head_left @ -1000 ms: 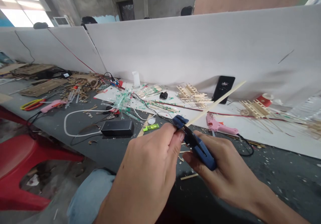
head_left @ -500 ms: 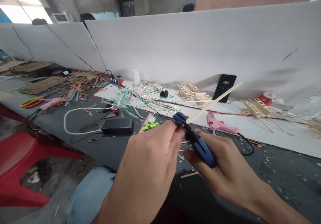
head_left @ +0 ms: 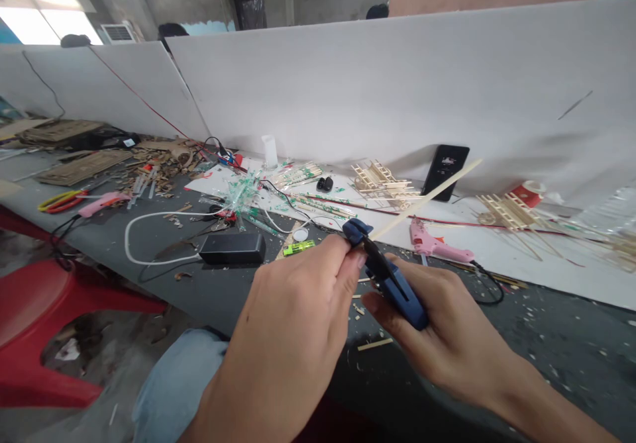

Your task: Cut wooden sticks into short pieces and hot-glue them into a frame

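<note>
nearest, the right hand (head_left: 442, 330) is wrapped round the handle of a blue tool (head_left: 400, 294), its fingers clamped along the far side and its thumb on the near one; the tool's long axis slants from that palm up and leftward to its head, beside the left fingertips. the left hand (head_left: 293, 324) is pinched together, thumb against forefinger, on the near end of a pale strip (head_left: 430, 196) at the tool's head. the strip is in the air over the dark table (head_left: 571, 350), its long axis running up, rightward and away from the person, the free tip overlapping the phone (head_left: 444, 171) in view. beyond lies a pink glue gun (head_left: 447, 251); farther back, the phone leans on the white partition (head_left: 322, 92).
</note>
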A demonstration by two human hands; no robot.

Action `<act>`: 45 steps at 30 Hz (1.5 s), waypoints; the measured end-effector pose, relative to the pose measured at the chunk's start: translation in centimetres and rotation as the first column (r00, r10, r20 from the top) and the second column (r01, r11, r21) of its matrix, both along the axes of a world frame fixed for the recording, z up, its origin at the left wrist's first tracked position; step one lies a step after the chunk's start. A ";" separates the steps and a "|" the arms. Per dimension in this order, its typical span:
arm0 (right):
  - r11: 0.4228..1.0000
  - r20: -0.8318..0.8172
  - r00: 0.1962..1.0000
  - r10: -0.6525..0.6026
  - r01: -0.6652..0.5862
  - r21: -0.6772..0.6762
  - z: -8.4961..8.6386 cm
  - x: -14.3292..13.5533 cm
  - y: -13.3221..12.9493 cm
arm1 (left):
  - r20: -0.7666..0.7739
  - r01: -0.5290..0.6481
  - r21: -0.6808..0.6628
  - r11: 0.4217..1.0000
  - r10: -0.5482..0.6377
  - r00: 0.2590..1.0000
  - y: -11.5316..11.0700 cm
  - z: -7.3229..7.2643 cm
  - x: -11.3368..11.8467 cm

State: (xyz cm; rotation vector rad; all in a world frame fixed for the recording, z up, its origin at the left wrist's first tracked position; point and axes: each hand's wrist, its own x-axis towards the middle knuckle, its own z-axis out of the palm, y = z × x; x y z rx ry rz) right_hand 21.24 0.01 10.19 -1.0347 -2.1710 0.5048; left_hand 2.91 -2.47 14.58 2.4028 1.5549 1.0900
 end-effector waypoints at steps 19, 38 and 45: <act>0.979 0.336 0.921 -0.196 0.164 0.121 -1.6 1.1 2.3 | 0.635 0.408 -0.484 0.774 -0.010 0.773 3.5 -1.9 -0.7; 0.992 0.580 0.806 -0.121 0.121 0.040 -3.3 0.5 4.2 | 0.759 0.482 -0.470 0.739 0.061 0.648 6.6 -7.0 -0.3; 0.990 0.607 0.782 -0.139 0.128 0.061 -4.4 0.3 4.9 | 0.762 0.483 -0.460 0.745 0.051 0.646 6.8 -8.4 -0.5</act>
